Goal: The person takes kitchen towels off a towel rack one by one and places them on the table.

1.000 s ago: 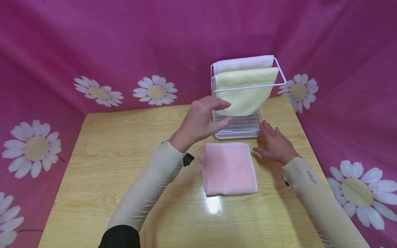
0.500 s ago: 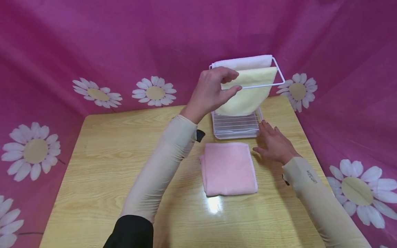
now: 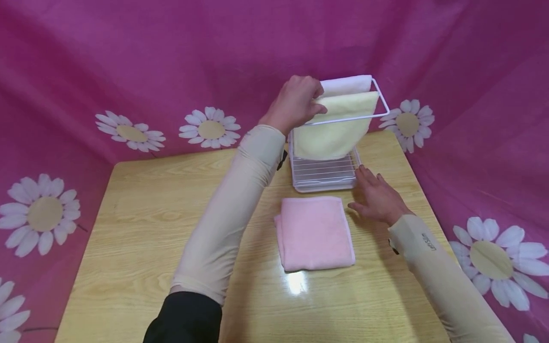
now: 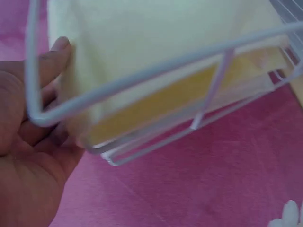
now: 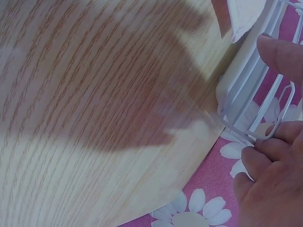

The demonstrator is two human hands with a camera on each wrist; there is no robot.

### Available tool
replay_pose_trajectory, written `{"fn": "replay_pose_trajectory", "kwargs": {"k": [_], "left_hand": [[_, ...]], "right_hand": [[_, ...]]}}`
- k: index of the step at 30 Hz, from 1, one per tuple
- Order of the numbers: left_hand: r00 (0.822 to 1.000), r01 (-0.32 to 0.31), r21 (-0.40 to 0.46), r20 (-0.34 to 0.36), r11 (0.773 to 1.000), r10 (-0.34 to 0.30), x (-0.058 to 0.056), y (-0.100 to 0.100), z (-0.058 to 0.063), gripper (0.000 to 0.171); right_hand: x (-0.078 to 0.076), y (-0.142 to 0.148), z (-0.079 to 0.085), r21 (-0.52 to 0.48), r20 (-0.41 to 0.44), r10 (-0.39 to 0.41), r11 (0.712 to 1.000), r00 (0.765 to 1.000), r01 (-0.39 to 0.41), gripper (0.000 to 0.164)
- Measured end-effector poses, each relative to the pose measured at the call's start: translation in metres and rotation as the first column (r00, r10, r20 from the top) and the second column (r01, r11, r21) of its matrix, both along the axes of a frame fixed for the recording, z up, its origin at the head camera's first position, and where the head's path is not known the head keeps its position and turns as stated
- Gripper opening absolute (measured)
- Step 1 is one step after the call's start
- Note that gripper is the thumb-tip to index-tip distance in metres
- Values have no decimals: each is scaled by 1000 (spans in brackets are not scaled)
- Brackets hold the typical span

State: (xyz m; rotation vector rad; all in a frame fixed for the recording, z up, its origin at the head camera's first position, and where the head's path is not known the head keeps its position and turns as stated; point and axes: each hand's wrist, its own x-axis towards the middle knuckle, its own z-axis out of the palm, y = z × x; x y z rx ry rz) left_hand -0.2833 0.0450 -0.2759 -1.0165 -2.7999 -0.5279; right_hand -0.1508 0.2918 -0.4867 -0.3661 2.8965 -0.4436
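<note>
My left hand [image 3: 296,102] is at the upper left of a white wire rack [image 3: 326,187]. It pinches the left edge of a pale yellow towel [image 3: 330,136] that hangs folded over a rack bar. In the left wrist view the thumb [image 4: 59,52] lies on the towel's face, with the other fingers behind its edge. A white towel [image 3: 349,85] hangs on the bar behind, partly hidden by the hand. My right hand [image 3: 379,197] touches the rack's lower right side with extended fingers, and its fingertips meet the wire frame [image 5: 284,109] in the right wrist view.
A folded pink towel [image 3: 317,233] lies on the wooden table [image 3: 150,228] just in front of the rack. Behind the table and along its sides hangs a magenta cloth [image 3: 214,47] with daisies. The rack stands near the back right of the table.
My left hand has risen from in front of the rack to its upper left end and now pinches the yellow towel's edge. The right hand has stayed at the rack's side.
</note>
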Motion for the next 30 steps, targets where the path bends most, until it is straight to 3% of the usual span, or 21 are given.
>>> {"fn": "replay_pose_trajectory", "kwargs": {"k": [4,6,13,19,30], "left_hand": [[997,-19,-50,69,999,23,-4,0,-5,15],[996,-22,-51,88,998,27,-4,1,-6,18],[998,-38,-19,56,999,39,-3,2,-4,22],[998,-53,41,40,998,52,-3,-6,-4,25],[996,-85,120,23,989,83,-3,-19,20,26]], "right_hand": [[0,-3,-2,-2,14,-4,1000,1000,4,103],[0,-3,-2,4,16,-5,1000,1000,5,103],[-1,-3,2,-6,-8,-1,1000,1000,1,103],[-1,-6,-3,-16,21,1,1000,1000,-1,104],[-5,-8,-3,4,14,18,1000,1000,-18,104]]}}
